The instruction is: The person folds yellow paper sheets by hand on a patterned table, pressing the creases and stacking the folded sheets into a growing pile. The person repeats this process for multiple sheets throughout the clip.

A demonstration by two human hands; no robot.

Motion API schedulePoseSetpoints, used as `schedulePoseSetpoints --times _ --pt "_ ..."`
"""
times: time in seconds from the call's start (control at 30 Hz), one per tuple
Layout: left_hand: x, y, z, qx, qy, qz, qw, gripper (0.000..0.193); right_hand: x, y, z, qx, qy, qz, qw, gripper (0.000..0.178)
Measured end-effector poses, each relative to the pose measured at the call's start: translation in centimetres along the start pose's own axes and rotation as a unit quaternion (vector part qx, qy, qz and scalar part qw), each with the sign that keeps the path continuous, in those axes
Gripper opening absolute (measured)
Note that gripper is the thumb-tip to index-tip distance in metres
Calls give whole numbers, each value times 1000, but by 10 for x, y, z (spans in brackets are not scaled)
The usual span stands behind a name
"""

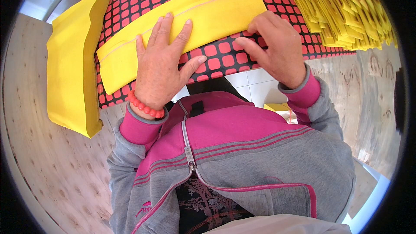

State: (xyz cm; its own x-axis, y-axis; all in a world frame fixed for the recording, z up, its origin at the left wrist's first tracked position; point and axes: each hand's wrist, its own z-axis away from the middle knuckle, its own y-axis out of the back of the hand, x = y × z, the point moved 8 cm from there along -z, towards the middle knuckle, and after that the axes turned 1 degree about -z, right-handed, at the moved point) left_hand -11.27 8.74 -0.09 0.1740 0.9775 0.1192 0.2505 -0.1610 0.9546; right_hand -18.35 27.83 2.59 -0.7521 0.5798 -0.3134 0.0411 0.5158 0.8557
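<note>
A long folded strip of yellow cloth (pixel 216 11) lies flat in front of me, a thin pinkish line running along its length. My left hand (pixel 160 67) rests palm down on the left half of the strip, fingers spread, with red beads round the wrist. At the strip's right end is my right hand (pixel 279 45), fingers bent, the index fingertip at the near corner. Its thumb is held apart from the fingers, below the cloth's near edge, and I see nothing between them. The undersides of the right fingers are partly hidden.
The strip lies on a red-and-black patterned table cover (pixel 216 60). At the left, a stack of yellow cloth (pixel 73 60) overhangs the cover's edge. A thick pile of folded yellow pieces (pixel 346 11) sits far right. Pale wooden boards (pixel 56 164) flank both sides.
</note>
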Motion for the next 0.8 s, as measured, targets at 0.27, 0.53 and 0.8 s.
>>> schedulePoseSetpoints --times 0.27,0.53,0.8 --pt "-6 8 -4 19 2 20 1000 66 -41 -38 -19 42 114 -67 990 48" --pt "-2 8 -3 26 0 -30 999 60 -41 -29 -4 -14 91 -94 991 43" --pt "-2 6 -1 26 3 -37 999 62 -10 -3 1 82 36 31 995 39"
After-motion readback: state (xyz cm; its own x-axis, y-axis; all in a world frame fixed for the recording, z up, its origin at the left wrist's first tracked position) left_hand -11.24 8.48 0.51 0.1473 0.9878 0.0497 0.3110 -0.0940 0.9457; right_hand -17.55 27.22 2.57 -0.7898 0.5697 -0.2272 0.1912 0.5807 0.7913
